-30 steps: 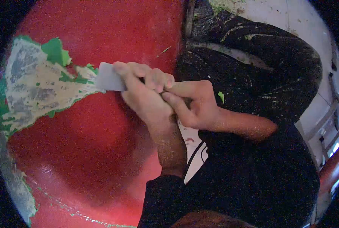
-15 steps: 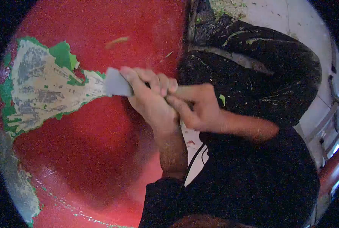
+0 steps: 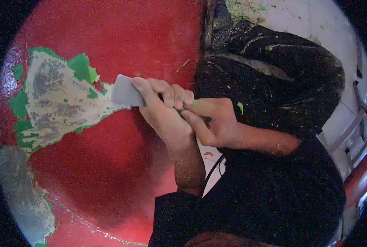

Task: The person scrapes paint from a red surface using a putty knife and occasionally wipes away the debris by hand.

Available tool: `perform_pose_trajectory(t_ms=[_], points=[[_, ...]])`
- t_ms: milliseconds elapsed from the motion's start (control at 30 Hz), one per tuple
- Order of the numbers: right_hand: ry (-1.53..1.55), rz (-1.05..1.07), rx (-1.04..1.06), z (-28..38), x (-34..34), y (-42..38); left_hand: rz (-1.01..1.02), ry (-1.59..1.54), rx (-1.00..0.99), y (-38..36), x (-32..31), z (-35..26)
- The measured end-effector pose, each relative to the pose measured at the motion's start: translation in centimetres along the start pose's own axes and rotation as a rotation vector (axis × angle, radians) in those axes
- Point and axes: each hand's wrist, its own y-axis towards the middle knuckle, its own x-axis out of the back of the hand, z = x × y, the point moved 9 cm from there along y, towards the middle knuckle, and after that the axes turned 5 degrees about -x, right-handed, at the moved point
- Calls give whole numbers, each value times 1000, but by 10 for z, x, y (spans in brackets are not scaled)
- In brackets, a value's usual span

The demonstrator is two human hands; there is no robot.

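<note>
My left hand (image 3: 161,113) is closed round a scraper, thumb pressed along its flat grey blade (image 3: 126,91). The handle is mostly hidden inside the fist. My right hand (image 3: 216,119) is closed against the heel of the left one, thumb and finger pinched where the handle's end appears to be. The blade rests on a red painted surface (image 3: 150,37), at the narrow right tip of a bare patch (image 3: 60,99). That patch is pale with grey smears, edged by green paint (image 3: 80,68) and ragged flakes.
A second grey stripped area (image 3: 19,189) lies at lower left. My folded leg in dark trousers (image 3: 298,70), dusted with paint chips, fills the upper right. Scattered green flakes lie on the pale tiled floor (image 3: 290,16). A thin black cable (image 3: 212,173) runs beneath my arm.
The bare patch has shifted rightward in view while the blade stays nearly in place, so the blade now overlaps its tip more. A loose curl above the blade is gone from view.
</note>
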Motion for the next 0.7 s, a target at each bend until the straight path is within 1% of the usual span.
perform_pose_trajectory(t_ms=[33,133,167,200,233,267,300,333,367,400,433,467,533,567,600,633,667,700], points=[[11,-20,4,1,-2,4,-66,11,-37,4,4,-4],[106,-148,134,19,-1,25,-63,12,-133,15,-13,-38],[72,-85,76,11,2,22,-2,-1,-107,15,-13,-28],[62,-82,57,18,-3,13,-53,83,-55,5,2,-29],[49,-80,40,14,-7,4,-101,164,-3,-5,13,-19],[56,-92,65,17,-7,7,-148,240,41,-14,20,-6],[63,-103,90,22,-7,10,-162,122,-73,-15,10,-12],[69,-114,116,27,-8,14,-116,82,-127,-9,3,-21],[83,-78,141,31,-11,20,-79,56,-174,-2,-1,-36],[100,-44,161,12,3,23,-39,35,-217,5,-17,-22],[111,-27,144,19,3,29,-48,57,-212,8,-23,-33],[122,-56,117,20,1,24,-7,51,-121,4,-18,-25],[118,-112,104,8,7,3,95,6,32,-10,-3,9],[36,-39,111,0,4,-5,-36,39,93,-14,11,22],[12,-53,121,4,11,3,-28,-4,61,-8,2,19],[3,-63,115,-7,15,1,-32,-33,38,-7,0,30],[4,-85,101,-4,16,14,-31,-44,21,2,-13,19],[42,-144,159,0,17,21,3,-46,-23,9,-23,3]])
